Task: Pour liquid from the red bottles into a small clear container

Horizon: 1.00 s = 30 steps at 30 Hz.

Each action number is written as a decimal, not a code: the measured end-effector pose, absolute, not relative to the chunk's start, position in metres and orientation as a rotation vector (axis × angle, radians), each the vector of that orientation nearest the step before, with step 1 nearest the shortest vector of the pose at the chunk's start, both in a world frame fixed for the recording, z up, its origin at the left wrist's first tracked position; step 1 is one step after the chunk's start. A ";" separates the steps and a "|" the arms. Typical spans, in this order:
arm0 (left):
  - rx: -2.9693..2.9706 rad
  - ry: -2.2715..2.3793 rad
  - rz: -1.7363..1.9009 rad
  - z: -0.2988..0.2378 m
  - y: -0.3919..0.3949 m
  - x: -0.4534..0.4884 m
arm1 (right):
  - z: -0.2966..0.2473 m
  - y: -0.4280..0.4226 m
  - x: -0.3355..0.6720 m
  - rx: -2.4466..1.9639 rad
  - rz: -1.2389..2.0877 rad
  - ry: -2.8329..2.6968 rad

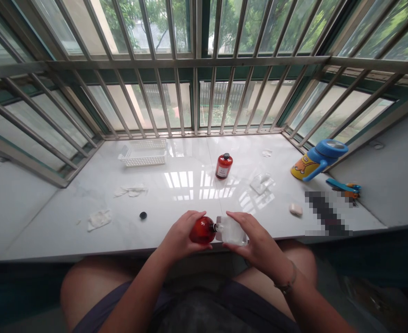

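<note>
My left hand (181, 236) is wrapped round a small red bottle (203, 230) lying on its side, its open neck pointing right. My right hand (255, 240) grips a clear plastic pouch (232, 231) whose edge meets the bottle's neck. Both are held just above the front edge of the white window sill (176, 203). A small black cap (143, 215) lies on the sill to the left of my hands. A second red bottle (223, 166) with a black cap stands upright farther back.
A white plastic basket (143, 152) sits at the back left. Crumpled white wipes (99, 218) lie at the left; another clear pouch (261, 182) is at the right. A blue and yellow flask (318, 159), a small white block (295, 209) and a blue tool (344, 187) lie right. Window bars enclose the sill.
</note>
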<state>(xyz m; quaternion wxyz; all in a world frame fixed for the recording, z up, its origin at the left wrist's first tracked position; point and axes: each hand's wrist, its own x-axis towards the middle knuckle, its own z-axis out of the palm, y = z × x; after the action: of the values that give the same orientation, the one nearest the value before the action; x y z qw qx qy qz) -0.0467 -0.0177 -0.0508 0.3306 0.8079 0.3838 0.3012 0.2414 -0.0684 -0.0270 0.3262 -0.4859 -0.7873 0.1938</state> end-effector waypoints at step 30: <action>1.971 1.014 0.914 -0.062 -0.018 -0.045 | 0.012 -0.054 0.234 -1.283 0.366 -2.291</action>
<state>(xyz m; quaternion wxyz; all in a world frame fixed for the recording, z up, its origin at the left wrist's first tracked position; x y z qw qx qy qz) -0.0450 -0.0180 -0.0616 0.3635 0.7657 0.3941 0.3553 0.2343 -0.0542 0.0121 0.2426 -0.4694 -0.8384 0.1340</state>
